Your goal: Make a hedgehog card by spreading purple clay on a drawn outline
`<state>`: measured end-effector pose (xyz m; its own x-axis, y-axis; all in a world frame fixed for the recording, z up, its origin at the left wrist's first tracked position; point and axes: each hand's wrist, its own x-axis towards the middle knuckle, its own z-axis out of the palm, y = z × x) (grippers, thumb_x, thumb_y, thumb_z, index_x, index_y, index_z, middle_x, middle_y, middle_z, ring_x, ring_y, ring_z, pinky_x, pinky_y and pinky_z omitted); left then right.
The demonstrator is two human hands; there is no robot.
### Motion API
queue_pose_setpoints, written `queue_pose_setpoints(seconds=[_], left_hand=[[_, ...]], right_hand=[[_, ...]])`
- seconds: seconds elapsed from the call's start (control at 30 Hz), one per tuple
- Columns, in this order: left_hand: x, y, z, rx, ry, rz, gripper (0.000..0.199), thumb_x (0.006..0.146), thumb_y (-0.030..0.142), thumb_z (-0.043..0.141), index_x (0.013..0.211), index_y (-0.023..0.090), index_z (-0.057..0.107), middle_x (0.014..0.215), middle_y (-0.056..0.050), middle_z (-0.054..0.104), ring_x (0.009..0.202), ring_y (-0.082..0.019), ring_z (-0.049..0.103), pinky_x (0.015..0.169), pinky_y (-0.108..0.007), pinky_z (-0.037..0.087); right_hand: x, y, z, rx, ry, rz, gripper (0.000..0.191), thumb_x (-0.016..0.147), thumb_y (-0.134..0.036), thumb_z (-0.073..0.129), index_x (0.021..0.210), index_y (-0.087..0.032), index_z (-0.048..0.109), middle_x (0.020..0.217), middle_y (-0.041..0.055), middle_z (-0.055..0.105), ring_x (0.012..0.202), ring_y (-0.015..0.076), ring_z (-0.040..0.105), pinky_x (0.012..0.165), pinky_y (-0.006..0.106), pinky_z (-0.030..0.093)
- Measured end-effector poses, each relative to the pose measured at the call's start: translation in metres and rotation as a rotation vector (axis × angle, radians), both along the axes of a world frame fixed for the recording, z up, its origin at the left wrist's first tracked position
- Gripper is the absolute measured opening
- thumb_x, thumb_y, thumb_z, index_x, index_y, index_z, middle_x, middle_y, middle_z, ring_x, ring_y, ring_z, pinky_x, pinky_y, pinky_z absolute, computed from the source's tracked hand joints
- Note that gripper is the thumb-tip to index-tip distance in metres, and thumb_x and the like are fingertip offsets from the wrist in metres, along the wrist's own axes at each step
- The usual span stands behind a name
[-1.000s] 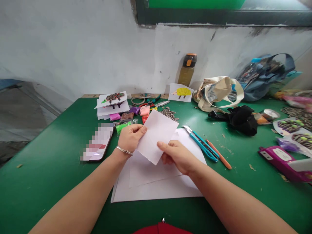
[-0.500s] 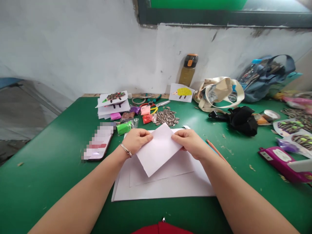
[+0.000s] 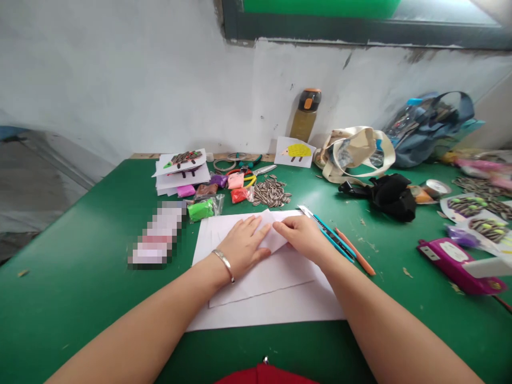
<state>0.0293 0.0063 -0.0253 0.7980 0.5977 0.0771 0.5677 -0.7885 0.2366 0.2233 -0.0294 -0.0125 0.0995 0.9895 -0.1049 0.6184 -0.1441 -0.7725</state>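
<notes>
A small white paper (image 3: pixel 276 242) lies tilted over larger white sheets (image 3: pixel 256 312) on the green table. Spread flat, my left hand (image 3: pixel 246 242) presses on the small paper and hides much of it. My right hand (image 3: pixel 302 234) pinches that paper's upper right edge between thumb and fingers. Just beyond the sheets are a heap of striped seeds (image 3: pixel 272 192) and a bagged green clay lump (image 3: pixel 201 210). A blue cutter (image 3: pixel 334 237) and an orange pencil (image 3: pixel 356 253) lie beside my right forearm.
A phone (image 3: pixel 158 234) lies left of the sheets. Behind stand a bottle (image 3: pixel 305 114) and a yellow hedgehog picture (image 3: pixel 295 152). Rightward are a cream bag (image 3: pixel 360 152), a black cloth item (image 3: pixel 394 197) and a magenta device (image 3: pixel 460 266).
The small paper has gone from being held up by both hands to lying low on the sheets. My left hand has opened flat over it; my right hand still pinches its edge.
</notes>
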Motion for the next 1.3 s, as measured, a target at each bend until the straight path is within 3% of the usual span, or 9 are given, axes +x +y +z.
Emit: queue_pose_setpoints(seconds=[0.13,0.27,0.4,0.53,0.77,0.9,1.1,1.3], left_hand=[[0.001,-0.002,-0.006,-0.034,0.137,0.026,0.053,0.096,0.046,0.041,0.145,0.028,0.039,0.156,-0.012,0.026,0.144,-0.034,0.020,0.115,-0.055,0.017],[0.001,-0.003,-0.004,-0.052,0.149,0.021,0.057,0.095,0.052,0.041,0.147,0.030,0.035,0.158,-0.011,0.023,0.145,-0.034,0.016,0.115,-0.053,0.013],[0.002,-0.002,-0.001,-0.080,0.179,0.017,0.058,0.095,0.053,0.036,0.148,0.031,0.033,0.158,-0.012,0.020,0.145,-0.034,0.014,0.115,-0.054,0.012],[0.002,-0.002,-0.001,-0.090,0.191,0.012,0.058,0.095,0.053,0.036,0.148,0.031,0.032,0.159,-0.012,0.019,0.145,-0.034,0.014,0.115,-0.054,0.010],[-0.001,0.002,-0.003,-0.087,0.190,-0.019,0.058,0.095,0.055,0.035,0.148,0.033,0.031,0.159,-0.011,0.018,0.146,-0.033,0.012,0.115,-0.052,0.010],[-0.005,0.005,0.000,-0.093,0.191,-0.049,0.057,0.096,0.055,0.036,0.148,0.033,0.032,0.159,-0.010,0.017,0.146,-0.033,0.013,0.116,-0.051,0.010],[-0.009,0.014,0.004,-0.112,0.250,-0.038,0.055,0.097,0.055,0.031,0.148,0.034,0.030,0.160,-0.006,0.015,0.146,-0.030,0.011,0.116,-0.051,0.008],[-0.012,0.018,0.003,-0.114,0.252,-0.016,0.056,0.097,0.055,0.032,0.149,0.035,0.028,0.160,-0.006,0.014,0.146,-0.031,0.011,0.116,-0.052,0.008]], right_hand=[[0.017,-0.005,0.023,0.108,-0.375,0.015,0.037,0.087,-0.040,0.047,0.058,-0.020,0.056,0.061,0.0013,0.058,0.060,0.0150,0.049,0.056,0.028,0.029],[0.052,-0.015,0.039,0.049,-0.593,-0.067,0.025,0.085,-0.038,0.050,0.078,-0.022,0.068,0.086,0.0059,0.068,0.076,0.0197,0.057,0.061,0.028,0.033],[0.074,-0.021,0.035,-0.094,-0.698,-0.140,0.031,0.082,-0.043,0.054,0.098,-0.020,0.068,0.100,0.0101,0.068,0.086,0.0247,0.060,0.061,0.030,0.034],[0.073,-0.017,0.021,-0.168,-0.780,-0.052,0.023,0.081,-0.035,0.054,0.094,-0.020,0.065,0.096,0.0100,0.067,0.083,0.0242,0.059,0.059,0.030,0.031],[0.070,-0.011,0.015,-0.209,-0.810,-0.040,0.018,0.081,-0.022,0.051,0.091,-0.020,0.065,0.094,0.0109,0.065,0.080,0.0228,0.058,0.057,0.030,0.029],[0.060,-0.013,0.022,-0.073,-0.724,-0.056,0.031,0.083,-0.023,0.050,0.111,-0.023,0.062,0.102,0.0090,0.061,0.087,0.0220,0.057,0.061,0.028,0.033],[0.051,-0.019,0.028,-0.051,-0.651,0.153,0.038,0.085,-0.019,0.046,0.118,-0.028,0.062,0.107,0.0064,0.059,0.094,0.0209,0.057,0.066,0.026,0.035],[0.057,-0.021,0.030,-0.090,-0.661,0.184,0.039,0.083,-0.014,0.047,0.115,-0.026,0.065,0.109,0.0081,0.059,0.100,0.0224,0.056,0.073,0.027,0.036]])
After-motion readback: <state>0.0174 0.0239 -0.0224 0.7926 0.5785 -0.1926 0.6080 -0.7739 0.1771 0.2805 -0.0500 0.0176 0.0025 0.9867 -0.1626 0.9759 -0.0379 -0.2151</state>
